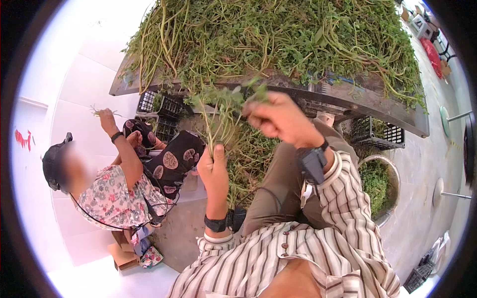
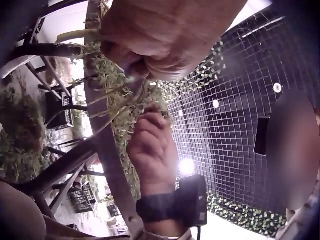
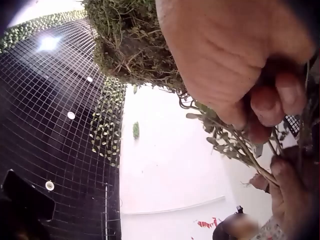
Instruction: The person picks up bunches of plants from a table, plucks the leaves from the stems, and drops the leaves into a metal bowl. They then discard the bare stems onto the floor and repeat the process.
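Observation:
My left hand (image 1: pixel 213 171) holds a small bunch of leafy green stems (image 1: pixel 221 114) upright, thumb laid along the lower stems. At the top of the bunch, my right hand (image 1: pixel 280 119) curls its fingers around leafy tips. In the right wrist view, fingertips (image 3: pixel 266 106) of the right hand press together over the stems (image 3: pixel 245 150), just above the left hand (image 3: pixel 290 192). Some of the right hand's grip is hidden behind its own knuckles. A big heap of the same greens (image 1: pixel 278 39) covers the table (image 1: pixel 397 116) in front of me.
Another person (image 1: pixel 114 188) sits to my left, one hand raised with a thin sprig. Black crates (image 1: pixel 382 134) stand under the table. More greens (image 1: pixel 248 159) lie on the floor by my legs, and a round tub (image 1: pixel 395 184) of greens stands at my right.

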Action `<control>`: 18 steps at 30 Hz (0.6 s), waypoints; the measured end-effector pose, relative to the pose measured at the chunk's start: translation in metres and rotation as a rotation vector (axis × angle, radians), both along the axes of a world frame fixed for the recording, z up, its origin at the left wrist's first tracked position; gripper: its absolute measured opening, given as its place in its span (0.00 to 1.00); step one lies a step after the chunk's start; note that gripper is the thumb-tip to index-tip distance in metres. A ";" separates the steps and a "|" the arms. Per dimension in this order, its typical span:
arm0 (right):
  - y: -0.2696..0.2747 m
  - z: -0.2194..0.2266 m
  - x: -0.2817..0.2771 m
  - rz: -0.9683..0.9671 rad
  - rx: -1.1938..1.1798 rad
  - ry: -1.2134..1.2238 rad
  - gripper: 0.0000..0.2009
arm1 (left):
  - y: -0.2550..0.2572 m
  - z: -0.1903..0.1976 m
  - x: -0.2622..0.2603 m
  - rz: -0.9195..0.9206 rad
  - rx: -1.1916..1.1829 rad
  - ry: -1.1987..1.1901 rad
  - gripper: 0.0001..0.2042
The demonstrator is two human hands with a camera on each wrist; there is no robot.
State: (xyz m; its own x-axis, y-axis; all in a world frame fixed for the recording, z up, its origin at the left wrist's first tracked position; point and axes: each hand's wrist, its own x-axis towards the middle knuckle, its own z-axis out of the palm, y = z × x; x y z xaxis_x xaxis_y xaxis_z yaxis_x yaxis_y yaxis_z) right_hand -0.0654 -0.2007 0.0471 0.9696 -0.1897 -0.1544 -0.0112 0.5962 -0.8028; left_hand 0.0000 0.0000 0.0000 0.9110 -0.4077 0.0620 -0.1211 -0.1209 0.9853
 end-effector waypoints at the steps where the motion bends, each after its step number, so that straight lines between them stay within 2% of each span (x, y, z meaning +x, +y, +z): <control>1: 0.008 0.001 -0.002 0.086 -0.016 0.052 0.06 | -0.004 -0.001 -0.001 0.009 0.043 -0.079 0.13; 2: 0.013 -0.003 -0.002 0.149 0.023 0.034 0.06 | -0.009 -0.002 -0.002 0.015 0.084 -0.160 0.13; 7: 0.026 -0.011 0.002 0.190 0.050 -0.011 0.06 | -0.021 0.011 -0.010 -0.042 0.171 -0.254 0.10; 9: 0.027 -0.013 0.004 0.195 0.158 -0.034 0.05 | -0.026 0.010 -0.011 -0.078 0.208 -0.305 0.09; 12: 0.025 -0.014 0.004 0.087 0.240 -0.023 0.04 | -0.029 0.012 -0.015 -0.096 0.246 -0.303 0.09; 14: 0.024 -0.017 0.004 0.109 0.236 -0.041 0.04 | -0.030 0.012 -0.015 -0.103 0.216 -0.288 0.14; 18: 0.024 -0.016 0.003 0.131 0.157 -0.014 0.05 | -0.032 0.011 -0.017 -0.075 0.252 -0.291 0.11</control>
